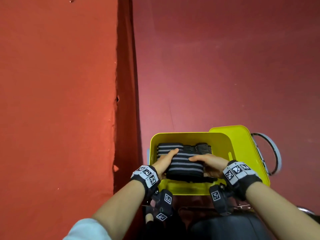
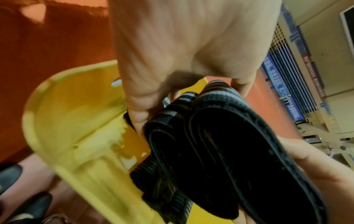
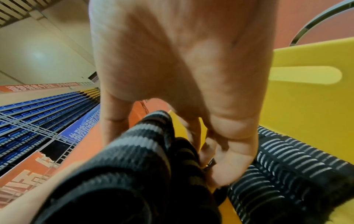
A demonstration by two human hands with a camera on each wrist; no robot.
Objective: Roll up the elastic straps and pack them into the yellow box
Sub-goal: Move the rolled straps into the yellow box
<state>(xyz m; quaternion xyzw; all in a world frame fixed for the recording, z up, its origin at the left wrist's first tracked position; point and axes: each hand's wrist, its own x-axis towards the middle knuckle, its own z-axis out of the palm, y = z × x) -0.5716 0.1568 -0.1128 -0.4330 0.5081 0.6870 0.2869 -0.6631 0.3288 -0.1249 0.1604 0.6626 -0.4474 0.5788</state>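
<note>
Red matting (image 1: 225, 66) is spread under the yellow box (image 1: 223, 141), whose lid (image 1: 242, 146) is swung open to the right, with a dark hoop (image 1: 270, 153) lying just beyond it. A rolled strap (image 1: 185, 166) — black with grey stripes — is held over the near half of the box, its long axis running from side to side. It is clasped at either end: the left hand (image 1: 165, 161) is curled round the left end, thumb on top, and the right hand (image 1: 208, 163) is curled round the right end in the same way. Other rolled straps (image 1: 199, 148) are already seated against the far wall. The free space is judged to lie directly beneath the roll, so a straight lowering is called for — neither hand is nearer.
</note>
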